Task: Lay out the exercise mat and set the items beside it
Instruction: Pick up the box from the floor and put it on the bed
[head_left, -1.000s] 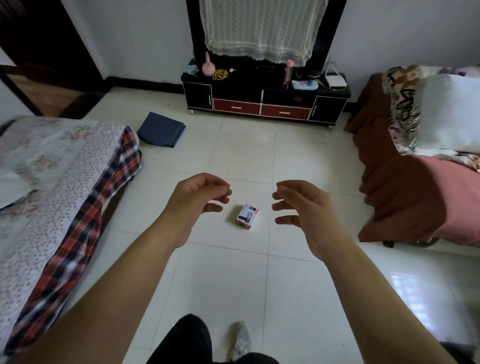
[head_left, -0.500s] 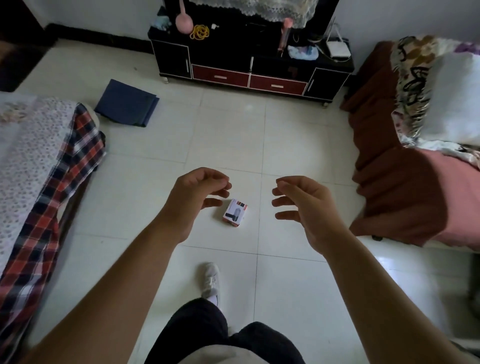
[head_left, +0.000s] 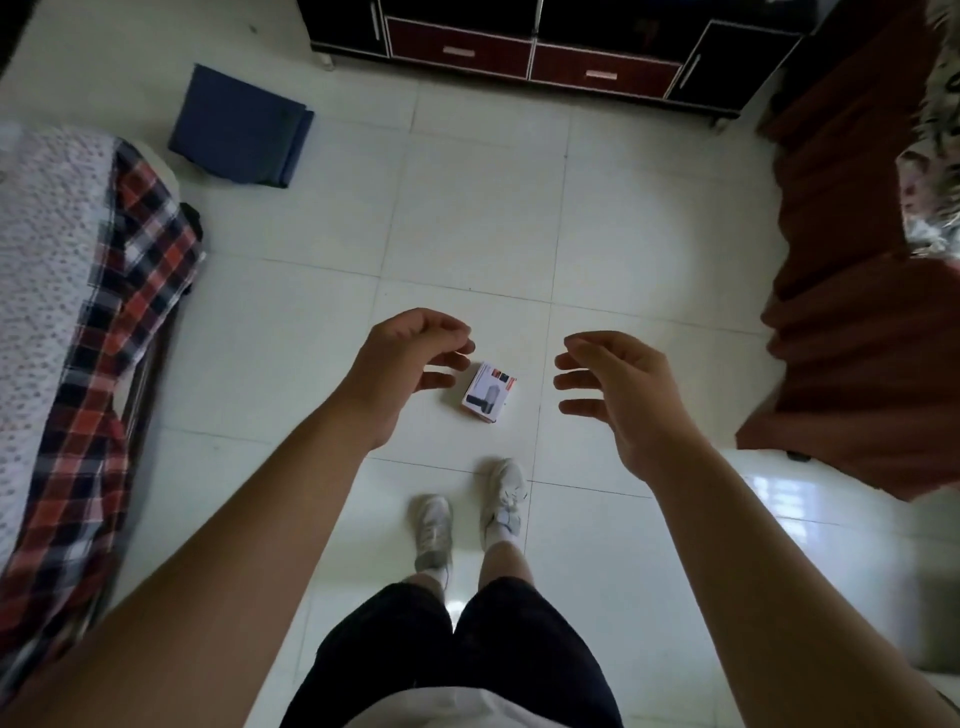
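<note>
A folded dark blue exercise mat lies on the white tiled floor at the upper left, near the cabinet. A small white and orange box lies on the floor in the middle, just ahead of my feet. My left hand hovers to the left of the box with fingers curled and apart, holding nothing. My right hand hovers to the right of the box, fingers spread, also holding nothing. Both hands are above the floor and do not touch the box.
A bed with a plaid blanket borders the left side. A brown-draped sofa borders the right. A black cabinet with red drawers stands along the far wall. My white shoes stand on the tiles below the box.
The view has tilted downward, so my legs and both shoes now show and the cabinet top has left the frame. Both hands keep the same pose on either side of the box.
</note>
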